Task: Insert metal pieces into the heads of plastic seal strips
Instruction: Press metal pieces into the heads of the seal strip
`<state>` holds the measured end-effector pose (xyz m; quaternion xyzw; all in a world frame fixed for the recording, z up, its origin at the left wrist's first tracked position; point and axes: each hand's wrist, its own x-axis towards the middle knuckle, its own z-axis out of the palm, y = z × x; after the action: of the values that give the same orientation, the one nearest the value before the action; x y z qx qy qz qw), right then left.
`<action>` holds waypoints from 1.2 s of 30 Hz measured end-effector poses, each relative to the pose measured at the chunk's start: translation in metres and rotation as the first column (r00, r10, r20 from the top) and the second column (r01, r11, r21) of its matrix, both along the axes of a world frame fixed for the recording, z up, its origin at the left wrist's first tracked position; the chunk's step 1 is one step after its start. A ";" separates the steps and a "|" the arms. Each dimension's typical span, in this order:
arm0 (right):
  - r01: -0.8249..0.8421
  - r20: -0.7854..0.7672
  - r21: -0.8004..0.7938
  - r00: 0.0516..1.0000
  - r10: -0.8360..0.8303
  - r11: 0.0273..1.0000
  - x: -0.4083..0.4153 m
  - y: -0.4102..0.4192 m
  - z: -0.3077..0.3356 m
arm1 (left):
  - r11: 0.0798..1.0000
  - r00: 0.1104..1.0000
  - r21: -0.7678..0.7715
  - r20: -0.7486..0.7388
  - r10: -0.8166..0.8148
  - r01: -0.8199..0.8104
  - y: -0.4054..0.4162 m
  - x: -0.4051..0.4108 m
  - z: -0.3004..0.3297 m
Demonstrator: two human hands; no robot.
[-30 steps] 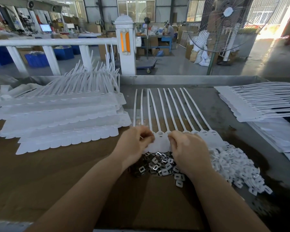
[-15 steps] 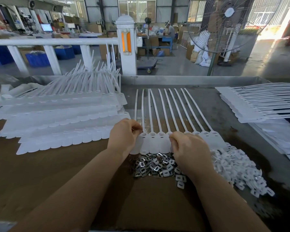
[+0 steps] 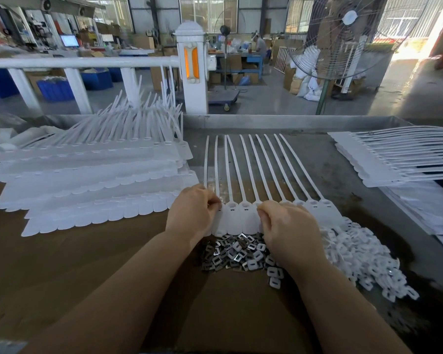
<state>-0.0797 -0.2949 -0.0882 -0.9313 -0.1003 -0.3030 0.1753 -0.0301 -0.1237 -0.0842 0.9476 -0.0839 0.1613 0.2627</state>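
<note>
In the head view, the row of joined white plastic seal strips [image 3: 243,175] lies mid-frame on the tabletop [image 3: 343,175], heads toward the person. Seating an insert well likely means pressing it squarely into one head while steadying the neighbours. The left hand [image 3: 192,213] is curled, pinching the row's left end; the right hand [image 3: 289,226] curls over heads further right. Whether either hand holds an insert is hidden. The small loose silvery metal pieces [image 3: 230,252] lie heaped just below.

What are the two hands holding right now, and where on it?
Both hands are on the row of joined seal strips: the left hand pinches the head end at its left edge, the right hand grips the heads mid-row. Any metal piece in the fingers is hidden.
</note>
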 end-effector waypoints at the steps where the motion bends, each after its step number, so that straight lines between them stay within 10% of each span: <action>1: -0.002 0.000 -0.001 1.000 0.002 1.000 0.000 0.000 0.000 | 1.000 1.000 0.004 -0.001 -0.015 0.015 0.001 -0.001 -0.001; 30: -0.014 -0.018 -0.029 1.000 0.014 0.999 -0.001 0.000 0.001 | 0.953 0.979 0.277 0.122 -0.165 0.126 0.010 -0.011 -0.011; 36: -0.014 -0.009 -0.023 1.000 0.014 1.000 -0.001 0.001 0.001 | 0.993 0.985 0.004 0.126 -0.118 0.119 0.014 -0.012 -0.009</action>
<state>-0.0807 -0.2940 -0.0875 -0.9340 -0.1095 -0.2963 0.1671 -0.0421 -0.1094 -0.0931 0.9284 -0.1562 0.2049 0.2678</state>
